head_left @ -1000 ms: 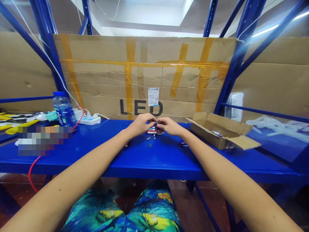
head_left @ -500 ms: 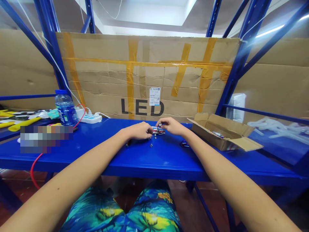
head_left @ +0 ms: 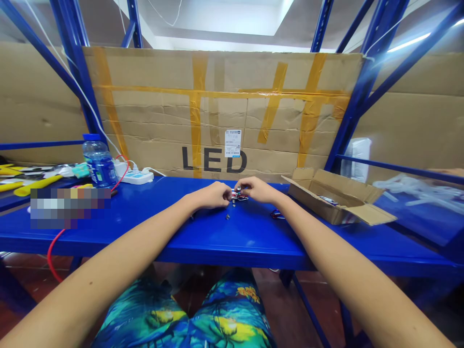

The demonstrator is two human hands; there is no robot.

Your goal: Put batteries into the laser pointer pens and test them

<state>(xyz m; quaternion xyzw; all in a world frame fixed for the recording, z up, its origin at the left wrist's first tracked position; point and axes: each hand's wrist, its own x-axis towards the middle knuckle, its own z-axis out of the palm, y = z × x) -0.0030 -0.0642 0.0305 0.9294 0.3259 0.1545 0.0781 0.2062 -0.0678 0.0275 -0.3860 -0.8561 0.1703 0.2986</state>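
Note:
My right hand (head_left: 258, 189) pinches a small shiny round metal piece (head_left: 238, 190) between thumb and fingertips. Close beside it, my left hand (head_left: 216, 195) is closed, fingertips pressed together; what they hold, if anything, is hidden. Under and between the hands lie slim red-and-silver metal pieces (head_left: 242, 197), partly covered by fingers. Small metal bits rest in front of them, one nearer bit (head_left: 227, 217) lying apart on the blue table (head_left: 232, 239). A red-and-silver metal piece (head_left: 277, 214) sits by my right wrist, partly behind my forearm.
An open cardboard box (head_left: 319, 205) with a few metal pieces inside stands at the right. On the left are a blue-capped bottle (head_left: 98, 162), a white power strip (head_left: 137, 177), a red cable (head_left: 54, 251) and yellow-handled tools (head_left: 38, 185). A large carton (head_left: 155, 125) closes off the back.
My left hand has shifted slightly right, closer to my right hand. The round metal piece in my right fingers has come a little lower and left, over the red-and-silver pieces.

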